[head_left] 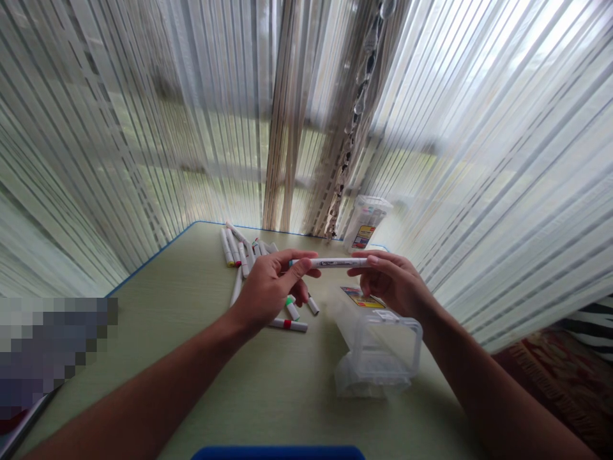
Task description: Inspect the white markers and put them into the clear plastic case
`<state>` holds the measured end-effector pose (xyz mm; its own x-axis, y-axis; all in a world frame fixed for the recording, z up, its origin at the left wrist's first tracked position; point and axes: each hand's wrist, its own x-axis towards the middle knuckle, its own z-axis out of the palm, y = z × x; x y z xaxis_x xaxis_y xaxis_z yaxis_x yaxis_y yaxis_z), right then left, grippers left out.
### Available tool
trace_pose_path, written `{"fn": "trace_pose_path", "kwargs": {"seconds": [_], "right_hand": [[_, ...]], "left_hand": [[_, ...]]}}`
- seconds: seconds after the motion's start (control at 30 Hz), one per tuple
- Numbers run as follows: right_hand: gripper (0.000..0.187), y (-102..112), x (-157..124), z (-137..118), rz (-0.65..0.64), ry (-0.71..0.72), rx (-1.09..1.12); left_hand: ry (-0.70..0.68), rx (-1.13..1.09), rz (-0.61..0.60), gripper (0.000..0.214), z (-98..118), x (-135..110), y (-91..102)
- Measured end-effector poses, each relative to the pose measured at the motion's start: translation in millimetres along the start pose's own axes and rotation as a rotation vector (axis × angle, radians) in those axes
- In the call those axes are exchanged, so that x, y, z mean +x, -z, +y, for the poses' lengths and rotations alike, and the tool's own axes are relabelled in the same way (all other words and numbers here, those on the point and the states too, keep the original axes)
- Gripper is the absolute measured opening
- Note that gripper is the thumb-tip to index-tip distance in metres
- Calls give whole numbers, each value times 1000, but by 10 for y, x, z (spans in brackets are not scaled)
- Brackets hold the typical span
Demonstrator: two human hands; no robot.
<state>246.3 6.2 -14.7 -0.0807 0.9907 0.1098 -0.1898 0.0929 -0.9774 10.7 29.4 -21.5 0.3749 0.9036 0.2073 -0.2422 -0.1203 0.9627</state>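
A white marker [335, 262] with dark print along its barrel is held level above the table, one end in each hand. My left hand [272, 281] pinches its left end, where a bit of light blue shows. The right end sits between the thumb and fingers of my right hand [390, 275]. Below my right hand a clear plastic box [378, 345] lies on its side with its lid hanging open. Several loose white markers [244, 255] lie beyond and beside my left hand, partly hidden by it. Another marker [288, 324] with a red band lies nearer.
The pale green table [201, 358] has a blue edge. At its far right corner stands a second clear box [368, 223] with markers inside. Sheer striped curtains [215, 128] hang behind. A blue object [278, 453] shows at the bottom edge. The far left is pixelated.
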Motion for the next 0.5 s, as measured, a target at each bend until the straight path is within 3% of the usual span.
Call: {"fn": "trace_pose_path", "kwargs": {"seconds": [0.17,0.5], "right_hand": [[26,-16,2,-16,30,12,-7],[32,-64,-4,13,82,59,-156]], "left_hand": [[18,-26,-26,36,10,-6,-15],[4,150,19,34,-9,-24,9]]}}
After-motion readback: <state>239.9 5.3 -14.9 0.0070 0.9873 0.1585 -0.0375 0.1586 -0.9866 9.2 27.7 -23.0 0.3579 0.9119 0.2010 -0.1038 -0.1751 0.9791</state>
